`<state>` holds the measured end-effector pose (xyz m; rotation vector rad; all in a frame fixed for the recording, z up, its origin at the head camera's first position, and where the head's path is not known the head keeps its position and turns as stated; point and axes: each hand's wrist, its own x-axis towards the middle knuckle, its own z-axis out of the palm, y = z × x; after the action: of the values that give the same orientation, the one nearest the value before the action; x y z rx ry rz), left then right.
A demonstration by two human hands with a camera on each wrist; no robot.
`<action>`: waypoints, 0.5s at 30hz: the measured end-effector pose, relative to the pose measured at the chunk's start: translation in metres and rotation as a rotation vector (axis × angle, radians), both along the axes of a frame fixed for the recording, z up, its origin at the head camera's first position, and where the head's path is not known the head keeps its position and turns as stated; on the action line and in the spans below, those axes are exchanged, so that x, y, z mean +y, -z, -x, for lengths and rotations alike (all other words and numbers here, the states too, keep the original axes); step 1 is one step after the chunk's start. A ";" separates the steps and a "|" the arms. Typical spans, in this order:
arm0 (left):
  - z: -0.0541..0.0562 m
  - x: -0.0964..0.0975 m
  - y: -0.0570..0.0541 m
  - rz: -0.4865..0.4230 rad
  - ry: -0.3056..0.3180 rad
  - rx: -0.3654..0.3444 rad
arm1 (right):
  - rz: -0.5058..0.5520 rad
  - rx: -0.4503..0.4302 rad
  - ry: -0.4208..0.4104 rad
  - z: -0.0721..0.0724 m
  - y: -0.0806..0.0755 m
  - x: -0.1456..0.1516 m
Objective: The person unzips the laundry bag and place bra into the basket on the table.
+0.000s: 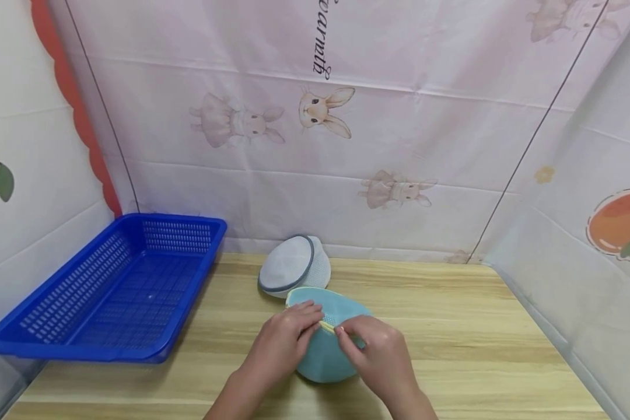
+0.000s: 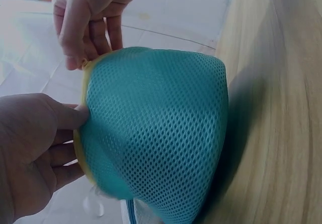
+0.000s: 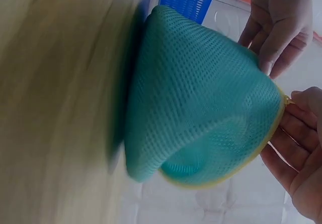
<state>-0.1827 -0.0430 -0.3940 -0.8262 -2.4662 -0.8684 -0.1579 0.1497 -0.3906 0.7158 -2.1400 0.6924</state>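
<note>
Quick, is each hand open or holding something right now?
Left hand: holding the blue mesh bag by its yellow edge.
Right hand: pinching the bag's zipper pull.

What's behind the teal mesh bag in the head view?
A dark-trimmed white bag sits on the table behind the teal bag, which hides part of its near edge.

- Head view's bright and even, tiny glint inside the blue basket (image 1: 84, 352)!
- Both wrist views dimmer.
- Dark shadow hugging the mesh bag (image 2: 161, 118).
- Right wrist: tabletop (image 3: 55, 103) blurring!
</note>
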 end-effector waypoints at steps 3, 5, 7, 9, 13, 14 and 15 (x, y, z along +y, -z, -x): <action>0.001 0.000 0.000 -0.004 0.006 0.014 | -0.002 0.005 -0.024 -0.001 -0.001 -0.002; 0.001 0.000 0.000 0.017 0.003 0.023 | 0.007 0.000 -0.035 -0.001 0.000 -0.003; 0.001 0.000 0.000 0.041 0.006 0.028 | 0.018 0.000 -0.026 0.000 0.001 -0.003; 0.000 0.001 0.001 0.061 0.014 0.031 | 0.028 -0.002 0.005 0.001 0.002 -0.002; -0.002 0.004 0.003 0.063 0.045 0.067 | 0.043 -0.022 0.058 0.004 0.005 0.001; -0.003 0.005 0.004 0.061 0.052 0.084 | 0.046 -0.027 0.054 0.005 0.006 0.001; -0.003 0.007 0.005 0.056 0.061 0.097 | 0.046 -0.028 0.050 0.006 0.007 0.001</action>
<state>-0.1797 -0.0361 -0.3987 -0.9452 -2.4015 -0.7650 -0.1636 0.1504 -0.3972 0.6294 -2.1530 0.7271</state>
